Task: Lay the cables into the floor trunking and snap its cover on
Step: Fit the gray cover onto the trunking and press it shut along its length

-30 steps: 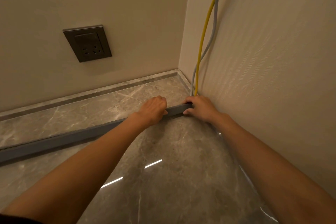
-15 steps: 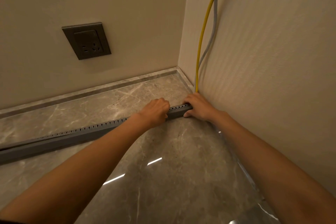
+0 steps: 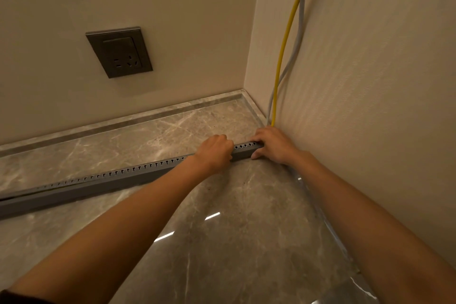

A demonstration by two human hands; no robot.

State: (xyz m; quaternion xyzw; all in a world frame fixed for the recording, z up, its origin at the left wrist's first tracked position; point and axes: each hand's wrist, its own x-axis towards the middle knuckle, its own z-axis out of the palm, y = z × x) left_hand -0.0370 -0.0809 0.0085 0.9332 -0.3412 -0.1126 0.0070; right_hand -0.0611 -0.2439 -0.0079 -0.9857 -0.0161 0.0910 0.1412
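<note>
A long grey trunking (image 3: 103,184) lies across the marble floor from the left edge to the right wall. A row of small holes runs along its far upper edge. My left hand (image 3: 215,150) is curled over the trunking near its right end. My right hand (image 3: 272,144) grips the very end by the wall, thumb on the near side. A yellow cable (image 3: 283,52) and a grey cable (image 3: 297,39) hang down the right wall and vanish behind my right hand. Whether they lie inside the trunking is hidden.
A dark grey wall socket (image 3: 119,52) sits on the back wall above a stone skirting ledge (image 3: 138,119). The right wall (image 3: 370,106) stands close beside my right arm. Glossy marble floor (image 3: 222,242) stretches toward me.
The trunking has rolled or its top has shifted, so the row of holes along its far edge now shows. Both hands stay at the right end.
</note>
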